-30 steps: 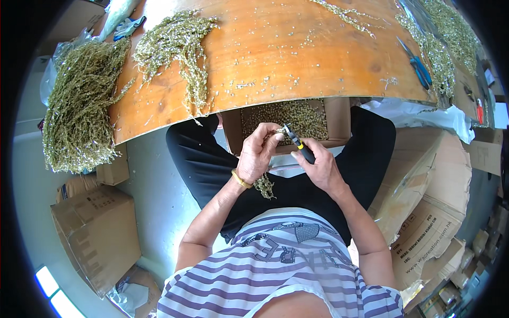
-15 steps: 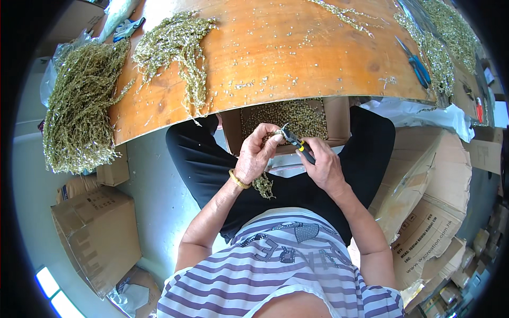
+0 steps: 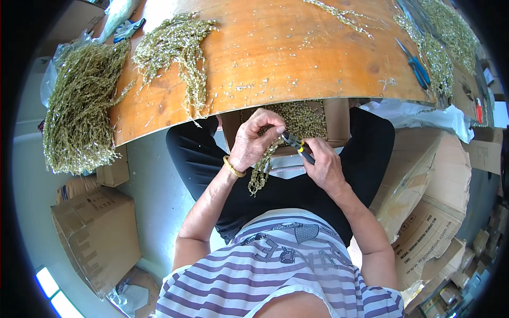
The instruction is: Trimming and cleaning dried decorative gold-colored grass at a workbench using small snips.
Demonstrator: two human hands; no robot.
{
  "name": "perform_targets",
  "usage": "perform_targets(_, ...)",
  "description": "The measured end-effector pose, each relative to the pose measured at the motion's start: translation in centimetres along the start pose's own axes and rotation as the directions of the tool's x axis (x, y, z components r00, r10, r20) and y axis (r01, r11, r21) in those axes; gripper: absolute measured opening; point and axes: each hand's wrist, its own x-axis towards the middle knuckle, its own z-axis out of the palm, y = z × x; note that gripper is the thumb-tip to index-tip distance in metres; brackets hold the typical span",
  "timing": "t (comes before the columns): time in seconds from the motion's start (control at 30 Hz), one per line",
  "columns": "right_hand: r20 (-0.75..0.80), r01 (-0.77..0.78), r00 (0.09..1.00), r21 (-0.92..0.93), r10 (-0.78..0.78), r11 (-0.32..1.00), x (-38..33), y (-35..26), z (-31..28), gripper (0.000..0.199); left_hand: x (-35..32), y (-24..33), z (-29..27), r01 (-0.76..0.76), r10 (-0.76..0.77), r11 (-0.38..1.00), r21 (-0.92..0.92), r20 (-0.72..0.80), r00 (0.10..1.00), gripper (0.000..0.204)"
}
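Note:
My left hand (image 3: 256, 139) is closed on a gold beaded strand (image 3: 259, 176), whose loose end hangs below the palm over my lap. In my right hand (image 3: 324, 165) is a pair of pliers (image 3: 299, 147) with black and yellow handles. The jaws of the pliers meet the left fingertips; whether they grip the strand I cannot tell. Below both hands, an open cardboard box (image 3: 338, 124) holds a layer of small gold beads (image 3: 305, 117).
A wooden table (image 3: 254, 58) curves ahead, sprinkled with beads. On it lie gold strand bundles (image 3: 172, 45), a thick bundle (image 3: 85, 106) over the left edge, and blue-handled pliers (image 3: 419, 71). Cardboard boxes (image 3: 98, 233) stand at left; torn cardboard (image 3: 435, 212) leans at right.
My left hand has shifted slightly up and its wrist has turned. The hanging strand end has swung a little left and shows more length. The pliers have tilted slightly, staying at the left fingertips.

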Motion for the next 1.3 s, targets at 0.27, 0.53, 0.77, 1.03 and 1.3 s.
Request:
perform_targets(0.27, 0.003, -0.185, 0.981, 0.271, 0.191, 0.945, 0.2, -1.0, 0.7, 0.021, -1.0, 0.6, 1.6, -0.246, 0.294, 0.948, 0.201, -0.26, 0.92, 0.011)
perform_targets(0.53, 0.19, -0.307, 0.952, 0.594, 0.241, 0.744, 0.3, -2.9, 0.1, 0.016, -1.6, 0.6, 1.5, -0.434, 0.643, 0.675, 0.596, -0.187, 0.743, 0.024)
perform_targets(0.77, 0.233, -0.358, 0.934, 0.601, 0.271, 0.715, 0.7, -2.4, -1.1, 0.015, -2.5, 0.7, 1.1, -0.402, 0.564, 0.672, 0.622, -0.078, 0.822, 0.034)
perform_targets(1.03, 0.38, -0.377, 0.907, 0.547, 0.179, 0.748, 0.8, -1.7, -2.2, 0.021, -0.2, 1.9, -2.6, 0.255, -0.169, 0.864, -0.434, 0.226, 0.959, 0.021)
perform_targets(1.3, 0.294, -0.294, 0.941, 0.455, 0.17, 0.84, 0.6, -1.3, -2.0, 0.021, 1.1, 3.2, -3.3, 0.317, -0.261, 0.937, -0.145, 0.309, 0.914, 0.014)
